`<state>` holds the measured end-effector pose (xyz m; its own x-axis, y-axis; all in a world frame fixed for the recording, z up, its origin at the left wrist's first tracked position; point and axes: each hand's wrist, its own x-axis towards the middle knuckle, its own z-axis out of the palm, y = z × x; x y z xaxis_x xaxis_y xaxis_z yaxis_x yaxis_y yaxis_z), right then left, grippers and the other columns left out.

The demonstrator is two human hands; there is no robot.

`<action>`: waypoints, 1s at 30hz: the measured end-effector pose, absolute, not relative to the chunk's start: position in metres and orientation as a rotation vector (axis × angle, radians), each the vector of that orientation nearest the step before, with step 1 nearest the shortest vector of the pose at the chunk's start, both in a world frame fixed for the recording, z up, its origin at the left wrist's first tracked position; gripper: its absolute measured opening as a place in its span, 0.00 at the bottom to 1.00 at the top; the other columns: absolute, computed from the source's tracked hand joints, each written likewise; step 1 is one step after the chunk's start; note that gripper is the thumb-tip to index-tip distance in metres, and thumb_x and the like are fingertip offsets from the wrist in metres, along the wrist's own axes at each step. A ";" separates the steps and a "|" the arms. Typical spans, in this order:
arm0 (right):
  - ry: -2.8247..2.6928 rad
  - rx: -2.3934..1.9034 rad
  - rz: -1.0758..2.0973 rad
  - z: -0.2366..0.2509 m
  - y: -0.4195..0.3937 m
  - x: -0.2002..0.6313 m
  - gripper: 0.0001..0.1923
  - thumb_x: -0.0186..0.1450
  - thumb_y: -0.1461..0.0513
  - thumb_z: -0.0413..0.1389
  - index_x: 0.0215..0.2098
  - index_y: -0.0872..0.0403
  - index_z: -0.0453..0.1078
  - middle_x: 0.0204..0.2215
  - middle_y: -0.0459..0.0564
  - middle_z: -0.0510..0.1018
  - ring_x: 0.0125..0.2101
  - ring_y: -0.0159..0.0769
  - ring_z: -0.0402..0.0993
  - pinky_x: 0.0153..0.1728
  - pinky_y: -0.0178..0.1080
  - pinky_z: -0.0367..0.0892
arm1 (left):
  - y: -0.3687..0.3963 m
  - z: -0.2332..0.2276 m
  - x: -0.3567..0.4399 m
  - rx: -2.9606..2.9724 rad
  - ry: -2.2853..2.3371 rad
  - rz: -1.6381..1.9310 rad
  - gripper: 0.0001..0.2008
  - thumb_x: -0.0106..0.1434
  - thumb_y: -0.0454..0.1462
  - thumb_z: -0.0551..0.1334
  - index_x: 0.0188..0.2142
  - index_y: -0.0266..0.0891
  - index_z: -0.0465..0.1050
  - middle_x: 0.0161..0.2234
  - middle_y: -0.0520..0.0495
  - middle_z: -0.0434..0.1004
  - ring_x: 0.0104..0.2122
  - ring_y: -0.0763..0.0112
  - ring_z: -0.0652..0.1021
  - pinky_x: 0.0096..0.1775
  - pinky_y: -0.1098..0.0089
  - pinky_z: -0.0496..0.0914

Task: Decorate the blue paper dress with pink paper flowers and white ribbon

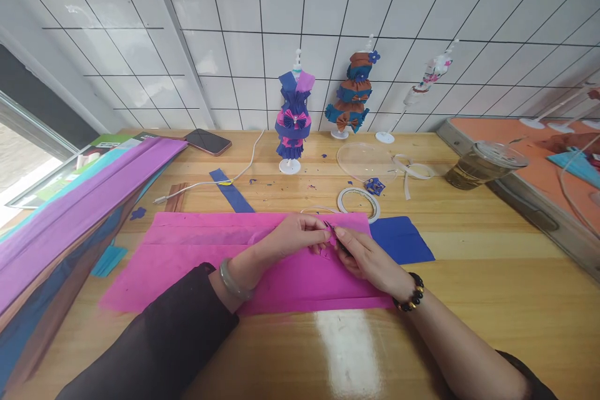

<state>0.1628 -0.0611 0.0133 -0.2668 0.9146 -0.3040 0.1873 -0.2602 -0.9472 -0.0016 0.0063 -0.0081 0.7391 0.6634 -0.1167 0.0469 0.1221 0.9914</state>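
Small pink paper piece (332, 239), centre of frame, pinched at its edge by the closed fingertips of the left hand (297, 236). Right hand (368, 256) meets it from the right, fingers curled about a thin dark tool (338, 239), its kind too small to tell. Beneath both: pink paper sheet (197, 262) on the wooden table (492, 275). Just right: blue paper (400, 239). Above: tape roll (359, 203); blue-and-pink paper-dressed figure (291, 115).

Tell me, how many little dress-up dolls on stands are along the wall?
3. A blue and pink doll stands nearest the middle, a brown and teal doll right of it, and a tilted white doll farther right. More stands at the right edge may hold others.
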 end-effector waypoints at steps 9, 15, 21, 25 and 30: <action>-1.388 -1.405 1.559 0.015 -0.061 0.161 0.22 0.63 0.44 0.42 0.24 0.53 0.55 0.14 0.37 0.51 0.14 0.23 0.44 0.14 0.31 0.42 | 0.006 -0.009 -0.002 1.383 0.611 0.514 0.12 0.55 0.43 0.61 0.28 0.33 0.73 0.23 0.49 0.73 0.23 0.77 0.72 0.29 0.73 0.67; -1.396 -1.412 1.543 0.016 -0.061 0.161 0.22 0.63 0.44 0.42 0.24 0.53 0.56 0.14 0.37 0.51 0.14 0.23 0.45 0.14 0.31 0.43 | 0.006 -0.007 -0.002 1.383 0.616 0.506 0.12 0.55 0.42 0.61 0.27 0.33 0.72 0.23 0.49 0.72 0.22 0.78 0.71 0.29 0.74 0.66; -1.401 -1.397 1.531 0.016 -0.061 0.160 0.22 0.63 0.45 0.41 0.25 0.53 0.56 0.14 0.37 0.52 0.14 0.24 0.45 0.14 0.31 0.43 | 0.006 -0.007 -0.002 1.379 0.611 0.503 0.13 0.55 0.43 0.61 0.27 0.33 0.72 0.22 0.50 0.71 0.23 0.78 0.71 0.30 0.74 0.66; -1.431 -1.415 1.488 0.014 -0.061 0.160 0.23 0.63 0.44 0.41 0.25 0.53 0.57 0.14 0.37 0.52 0.14 0.24 0.45 0.14 0.32 0.43 | 0.005 -0.007 -0.002 1.377 0.622 0.507 0.13 0.55 0.44 0.61 0.28 0.33 0.72 0.22 0.50 0.71 0.22 0.78 0.71 0.29 0.74 0.66; -1.470 -1.420 1.442 0.012 -0.060 0.162 0.22 0.64 0.45 0.40 0.25 0.53 0.56 0.15 0.38 0.53 0.15 0.25 0.46 0.15 0.32 0.45 | 0.006 -0.010 -0.001 1.334 0.619 0.527 0.13 0.54 0.44 0.61 0.28 0.34 0.69 0.21 0.51 0.71 0.22 0.78 0.71 0.28 0.74 0.66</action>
<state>0.1620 -0.0604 0.0118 -0.2214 0.9456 -0.2383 0.2567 -0.1793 -0.9497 -0.0011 0.0061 -0.0096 0.7313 0.6730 -0.1107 -0.0019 0.1644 0.9864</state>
